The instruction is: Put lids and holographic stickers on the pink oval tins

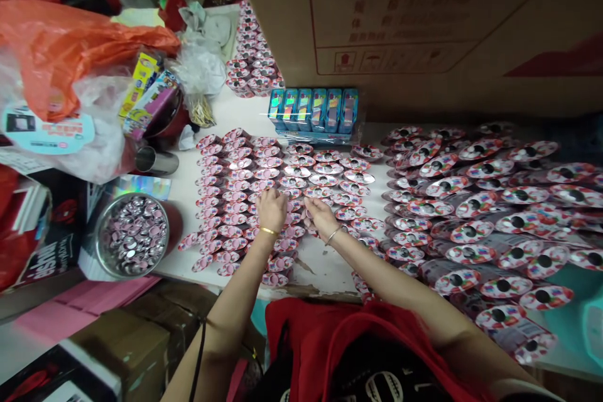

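Quite the scene on this bench. The left hand [272, 210] and right hand [321, 217] sit side by side in the middle of a big spread of oval pink packets [292, 182], on a white surface [320, 270]. Fingers on both hands curl down onto the packets, fairly close together and not spread wide. They're clearly touching the packets, but from here I can't tell if either hand really has hold of one.

As for how far along things look, the packets left of the hands lie in tidy overlapping columns, and the ones around the hands form looser rows. Further right there's a much bigger, messier spread of packets [475, 213], overlapping every which way, so plenty aren't lined up. Another neat stack [252, 66] runs toward the back.

On the left, a metal tub [132, 235] is full of small round pink pieces, just beside a steel cup [155, 161]. A row of blue packs [313, 112] stands at the back, under a big cardboard box [400, 31].
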Demonstrator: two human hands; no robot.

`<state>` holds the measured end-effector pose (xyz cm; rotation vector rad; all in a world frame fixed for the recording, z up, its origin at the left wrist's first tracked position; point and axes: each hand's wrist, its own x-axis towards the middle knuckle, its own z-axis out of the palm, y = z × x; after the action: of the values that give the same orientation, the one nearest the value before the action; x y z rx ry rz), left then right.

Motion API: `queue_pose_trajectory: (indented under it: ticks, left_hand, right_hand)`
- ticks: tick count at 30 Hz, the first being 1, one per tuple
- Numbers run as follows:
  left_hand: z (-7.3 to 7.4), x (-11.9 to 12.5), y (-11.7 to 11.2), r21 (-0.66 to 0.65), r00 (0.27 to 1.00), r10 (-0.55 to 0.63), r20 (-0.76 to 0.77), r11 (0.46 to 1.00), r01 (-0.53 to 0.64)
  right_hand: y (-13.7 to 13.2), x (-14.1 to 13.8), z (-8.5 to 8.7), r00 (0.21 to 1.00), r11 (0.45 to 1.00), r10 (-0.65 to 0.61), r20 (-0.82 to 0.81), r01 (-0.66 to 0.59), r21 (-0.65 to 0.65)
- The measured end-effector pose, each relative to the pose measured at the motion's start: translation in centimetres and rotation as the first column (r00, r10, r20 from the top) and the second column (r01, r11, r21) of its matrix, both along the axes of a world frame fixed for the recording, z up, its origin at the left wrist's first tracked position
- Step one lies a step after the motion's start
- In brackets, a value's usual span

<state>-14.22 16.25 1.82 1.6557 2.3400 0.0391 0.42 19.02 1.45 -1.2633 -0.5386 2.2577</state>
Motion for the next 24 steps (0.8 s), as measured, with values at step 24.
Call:
queue_pose_trajectory:
  ticks: [24]
  left_hand:
    - [0.3,0.0,0.5,-0.321,0.927,-0.369,-0.068,0.888,0.330]
  right_hand:
    - [3.7,-3.5,0.8,-0.055,-0.211,0.264,0.963,-0.978,0.001]
